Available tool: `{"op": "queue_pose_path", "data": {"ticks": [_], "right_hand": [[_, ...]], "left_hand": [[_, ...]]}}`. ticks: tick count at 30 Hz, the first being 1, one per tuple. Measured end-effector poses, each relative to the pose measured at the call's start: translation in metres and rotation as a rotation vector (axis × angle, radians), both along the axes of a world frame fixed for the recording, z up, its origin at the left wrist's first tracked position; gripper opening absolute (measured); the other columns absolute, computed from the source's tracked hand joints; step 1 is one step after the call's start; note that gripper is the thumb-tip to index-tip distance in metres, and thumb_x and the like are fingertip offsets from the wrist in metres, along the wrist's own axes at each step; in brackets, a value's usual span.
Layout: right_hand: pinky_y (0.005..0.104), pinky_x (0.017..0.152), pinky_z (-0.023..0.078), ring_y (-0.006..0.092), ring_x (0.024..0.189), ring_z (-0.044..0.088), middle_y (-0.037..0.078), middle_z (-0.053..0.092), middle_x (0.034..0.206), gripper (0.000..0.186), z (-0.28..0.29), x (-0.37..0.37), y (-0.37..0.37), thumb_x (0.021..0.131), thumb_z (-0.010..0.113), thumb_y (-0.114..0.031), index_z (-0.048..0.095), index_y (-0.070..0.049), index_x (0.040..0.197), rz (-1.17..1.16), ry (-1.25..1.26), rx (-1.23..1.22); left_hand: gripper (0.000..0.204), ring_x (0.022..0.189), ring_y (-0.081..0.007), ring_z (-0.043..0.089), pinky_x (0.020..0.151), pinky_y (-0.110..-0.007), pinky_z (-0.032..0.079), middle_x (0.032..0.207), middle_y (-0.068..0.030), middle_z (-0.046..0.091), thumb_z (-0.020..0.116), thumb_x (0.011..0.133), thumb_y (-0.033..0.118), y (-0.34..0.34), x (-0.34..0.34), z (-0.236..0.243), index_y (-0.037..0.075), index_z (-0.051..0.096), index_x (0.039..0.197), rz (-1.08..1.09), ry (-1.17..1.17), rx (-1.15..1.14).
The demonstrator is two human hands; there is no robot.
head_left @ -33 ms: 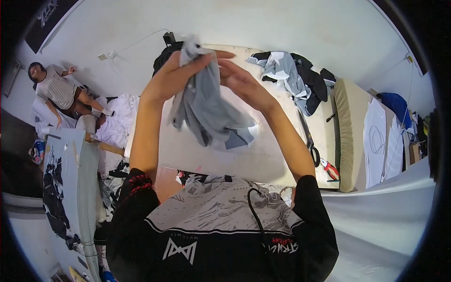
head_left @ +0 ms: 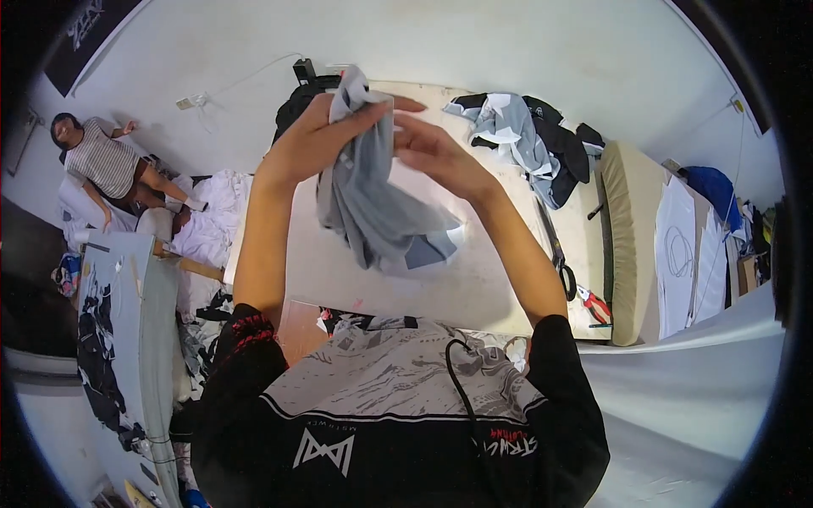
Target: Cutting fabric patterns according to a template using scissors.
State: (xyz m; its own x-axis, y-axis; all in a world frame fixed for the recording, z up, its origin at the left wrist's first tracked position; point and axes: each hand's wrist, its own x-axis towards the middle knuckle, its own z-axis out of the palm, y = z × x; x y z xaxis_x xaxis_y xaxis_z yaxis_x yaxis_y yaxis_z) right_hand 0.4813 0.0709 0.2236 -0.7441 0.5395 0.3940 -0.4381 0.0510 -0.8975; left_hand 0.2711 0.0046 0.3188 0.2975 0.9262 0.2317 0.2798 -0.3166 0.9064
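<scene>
My left hand (head_left: 305, 144) is raised over the table (head_left: 483, 292), its fingers closed around the upper end of a grey piece of cloth (head_left: 364, 203). The cloth hangs in folds below the hand, slightly blurred, with its lower end trailing toward the right. A darker grey-blue fabric patch (head_left: 432, 252) shows at that end; whether it is part of the cloth I cannot tell. Close to the cloth's right side is my right hand (head_left: 445, 161), fingers stretched toward the left hand and gripping nothing that I can see.
Grey, black and white garments (head_left: 517, 140) lie heaped at the table's far right. Large black-handled scissors (head_left: 559, 262) and a red-handled tool (head_left: 595, 306) lie along the right edge beside a beige cushion (head_left: 622, 245). At left, a person (head_left: 106, 161) sits beyond a grey-topped table (head_left: 151, 313).
The hanging cloth has swung a little to the right and its folds have shifted. My right hand's fingers have moved slightly; my left hand keeps its hold.
</scene>
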Motion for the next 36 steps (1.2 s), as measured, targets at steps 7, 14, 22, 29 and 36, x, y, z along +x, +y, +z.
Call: {"op": "queue_pose_path", "data": {"ticks": [7, 14, 22, 29, 36], "right_hand": [[0.0259, 0.085, 0.052, 0.0074, 0.089, 0.067, 0.0, 0.077, 0.093, 0.024, 0.012, 0.018, 0.002, 0.091, 0.083, -0.019, 0.08, -0.003, 0.109, -0.266, -0.324, 0.003], [0.0295, 0.072, 0.05, 0.0093, 0.073, 0.06, 0.005, 0.074, 0.081, 0.02, -0.045, 0.068, 0.107, 0.091, 0.082, -0.017, 0.079, -0.002, 0.104, -0.696, -0.691, 0.634], [0.0346, 0.068, 0.053, 0.0254, 0.067, 0.066, 0.017, 0.075, 0.082, 0.032, -0.063, 0.094, 0.182, 0.082, 0.066, -0.01, 0.081, -0.006, 0.109, -1.112, -0.679, 0.638], [0.0362, 0.08, 0.057, 0.0317, 0.081, 0.072, 0.024, 0.074, 0.094, 0.045, 0.019, 0.091, 0.154, 0.076, 0.059, -0.002, 0.08, -0.008, 0.115, -1.313, -0.36, 0.614], [0.0286, 0.078, 0.051, 0.0181, 0.083, 0.067, 0.014, 0.075, 0.096, 0.04, -0.006, 0.149, -0.007, 0.081, 0.058, 0.005, 0.079, -0.001, 0.116, -1.35, -0.359, 0.86]], "left_hand": [[0.026, 0.086, -0.0087, 0.061, 0.077, -0.026, 0.049, 0.094, 0.0003, 0.071, 0.067, 0.104, 0.025, -0.008, -0.037, 0.027, 0.001, 0.075, 0.109, 0.406, 0.338, -0.038], [0.027, 0.07, -0.0054, 0.052, 0.062, -0.026, 0.041, 0.075, 0.005, 0.061, 0.075, 0.099, 0.024, 0.029, -0.111, 0.01, 0.0, 0.073, 0.087, 0.498, 0.257, 0.259], [0.028, 0.073, -0.0065, 0.05, 0.065, -0.026, 0.041, 0.077, 0.0054, 0.061, 0.075, 0.098, 0.025, 0.097, -0.202, -0.008, -0.002, 0.075, 0.096, 0.736, 0.218, 0.371], [0.029, 0.076, -0.0125, 0.061, 0.071, -0.031, 0.05, 0.085, -0.0035, 0.074, 0.073, 0.098, 0.024, 0.092, -0.256, 0.024, -0.001, 0.077, 0.111, 0.933, 0.289, 0.81], [0.032, 0.1, -0.0154, 0.066, 0.092, -0.029, 0.05, 0.108, -0.0083, 0.075, 0.07, 0.1, 0.021, -0.062, -0.261, -0.052, -0.006, 0.073, 0.119, 0.981, 0.118, 0.322]]}}
